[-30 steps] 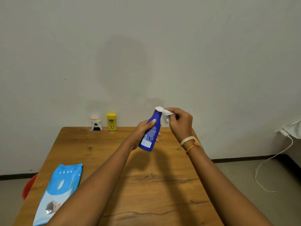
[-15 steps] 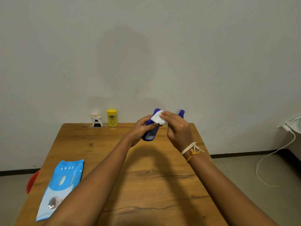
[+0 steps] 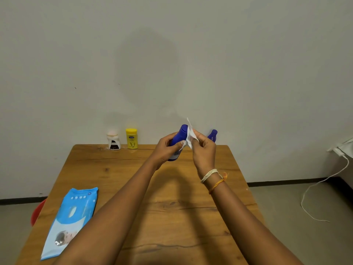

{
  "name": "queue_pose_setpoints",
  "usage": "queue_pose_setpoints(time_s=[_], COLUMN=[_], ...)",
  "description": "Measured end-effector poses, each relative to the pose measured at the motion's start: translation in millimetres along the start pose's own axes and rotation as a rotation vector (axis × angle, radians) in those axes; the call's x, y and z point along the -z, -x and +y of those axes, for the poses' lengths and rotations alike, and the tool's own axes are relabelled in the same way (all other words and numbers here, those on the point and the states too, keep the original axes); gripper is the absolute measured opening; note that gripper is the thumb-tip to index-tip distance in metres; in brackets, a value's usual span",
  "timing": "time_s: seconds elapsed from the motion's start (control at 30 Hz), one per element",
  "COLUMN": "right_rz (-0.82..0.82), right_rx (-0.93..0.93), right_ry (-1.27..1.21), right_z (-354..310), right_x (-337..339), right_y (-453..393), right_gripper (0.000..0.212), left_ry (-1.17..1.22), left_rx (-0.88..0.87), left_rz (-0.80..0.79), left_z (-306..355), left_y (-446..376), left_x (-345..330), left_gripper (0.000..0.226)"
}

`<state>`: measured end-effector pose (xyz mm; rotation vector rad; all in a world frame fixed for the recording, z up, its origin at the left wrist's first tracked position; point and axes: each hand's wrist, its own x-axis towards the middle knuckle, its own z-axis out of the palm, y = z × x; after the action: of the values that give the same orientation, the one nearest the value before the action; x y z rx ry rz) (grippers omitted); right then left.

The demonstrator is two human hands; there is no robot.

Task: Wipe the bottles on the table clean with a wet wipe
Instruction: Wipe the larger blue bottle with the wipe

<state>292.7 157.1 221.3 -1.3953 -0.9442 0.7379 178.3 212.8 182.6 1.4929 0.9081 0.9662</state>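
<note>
My left hand [image 3: 166, 148] grips a blue bottle [image 3: 179, 138] above the far middle of the wooden table [image 3: 172, 207], the bottle tilted with its cap end up. My right hand [image 3: 204, 152] pinches a white wet wipe [image 3: 189, 136] right against the bottle's upper side. A second blue bottle [image 3: 212, 134] stands at the back of the table, partly hidden behind my right hand. A yellow bottle [image 3: 131, 138] and a small white bottle with a dark label [image 3: 113, 140] stand at the back left by the wall.
A light blue wet-wipe pack [image 3: 70, 219] lies flat at the table's near left. Something red [image 3: 38, 212] shows below the table's left edge. A white cable [image 3: 321, 190] trails over the floor on the right. The wall is right behind the table.
The wipe has come off the bottle's cap and now stands unfolded beside it. The bottle has tipped more upright in my left hand. The second blue bottle now shows behind my right hand.
</note>
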Motion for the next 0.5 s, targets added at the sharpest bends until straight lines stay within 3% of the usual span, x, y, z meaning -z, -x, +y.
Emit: queue_pose_setpoints(time_s=[0.1, 0.2, 0.37, 0.5], right_rz=[0.065, 0.034, -0.306, -0.545], right_rx=[-0.005, -0.075, -0.288, -0.319], right_ry=[-0.024, -0.1, -0.286, -0.353], right_z=[3, -4, -21, -29], right_x=[-4, -4, 17, 21], right_y=[2, -6, -40, -44], right_gripper=[0.029, 0.018, 0.025, 0.025], left_ry=[-0.015, 0.014, 0.225, 0.3], left_rx=[-0.011, 0.061, 0.294, 0.32], left_rz=[0.006, -0.112, -0.243, -0.342], left_z=[2, 5, 1, 4], left_y=[0, 2, 5, 6], left_x=[-1, 0, 12, 12], left_gripper=[0.019, 0.013, 0.021, 0.042])
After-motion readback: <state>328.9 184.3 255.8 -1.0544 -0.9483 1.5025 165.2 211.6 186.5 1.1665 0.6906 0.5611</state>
